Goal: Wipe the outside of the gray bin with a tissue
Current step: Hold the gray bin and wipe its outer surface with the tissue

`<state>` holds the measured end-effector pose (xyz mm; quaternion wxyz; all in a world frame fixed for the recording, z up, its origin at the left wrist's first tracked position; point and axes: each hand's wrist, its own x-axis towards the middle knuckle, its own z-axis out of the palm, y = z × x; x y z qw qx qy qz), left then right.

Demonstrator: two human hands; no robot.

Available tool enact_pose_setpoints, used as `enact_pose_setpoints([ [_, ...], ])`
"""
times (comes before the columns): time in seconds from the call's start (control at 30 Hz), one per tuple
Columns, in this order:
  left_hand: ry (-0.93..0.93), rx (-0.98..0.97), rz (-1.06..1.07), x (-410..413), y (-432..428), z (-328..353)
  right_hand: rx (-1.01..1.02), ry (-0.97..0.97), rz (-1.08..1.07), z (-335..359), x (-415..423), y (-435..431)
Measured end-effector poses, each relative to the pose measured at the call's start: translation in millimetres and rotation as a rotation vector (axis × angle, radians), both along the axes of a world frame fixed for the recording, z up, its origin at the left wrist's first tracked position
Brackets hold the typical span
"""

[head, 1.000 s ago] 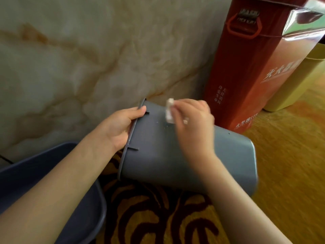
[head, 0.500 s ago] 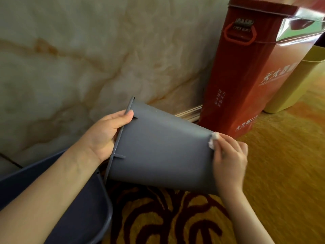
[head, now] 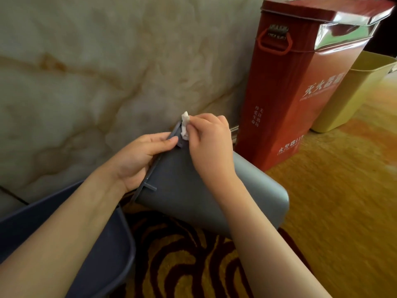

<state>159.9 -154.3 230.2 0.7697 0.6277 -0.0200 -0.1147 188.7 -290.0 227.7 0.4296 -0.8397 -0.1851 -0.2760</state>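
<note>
The gray bin [head: 206, 196] is tipped on its side above the carpet, its rim to the left and its base to the right. My left hand [head: 139, 158] grips the rim, thumb along the outer edge. My right hand [head: 210, 145] pinches a small crumpled white tissue [head: 184, 125] and presses it against the bin's outer wall right by the upper rim corner, close to my left thumb.
A dark blue bin [head: 103, 244] stands at the lower left, touching my left forearm. A tall red metal box [head: 300, 82] and a yellow bin [head: 352, 93] stand at the right against the marble wall [head: 96, 72]. Patterned orange carpet [head: 333, 201] covers the floor.
My right hand has slid the tissue from the bin's base end back up the outer wall to the rim. My left hand has kept its hold on the rim.
</note>
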Motion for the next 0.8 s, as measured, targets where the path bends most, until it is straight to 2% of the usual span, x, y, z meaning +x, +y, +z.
enact_pose_setpoints([
  [0.1,0.039,0.054,0.014,3.4,-2.0,6.4,0.019,0.096,-0.100,-15.5,-9.5,-21.2],
  [0.2,0.156,0.215,0.070,9.4,-10.6,9.3,0.007,0.218,-0.142,-38.3,-30.6,-40.5],
  [0.3,0.246,0.266,0.149,10.6,-12.9,9.2,0.035,0.203,-0.185,-57.0,-57.0,-52.8],
  [0.4,0.251,0.358,0.138,3.6,-7.7,9.2,-0.043,0.223,-0.317,-81.2,-74.4,-79.7],
  [0.57,0.159,0.474,0.106,-7.1,-1.9,6.0,-0.040,0.582,-0.523,-118.0,-78.1,-131.2],
  [0.63,0.140,0.460,0.118,-7.8,-0.9,4.2,0.003,0.547,-0.532,-113.0,-74.5,-125.1],
  [0.7,0.123,0.439,0.132,-7.7,-0.1,3.9,0.063,0.396,-0.473,-94.2,-69.9,-104.5],
  [0.8,0.103,0.421,0.118,-6.4,-2.0,1.5,0.096,0.203,-0.228,-53.0,-56.4,-58.4],
])
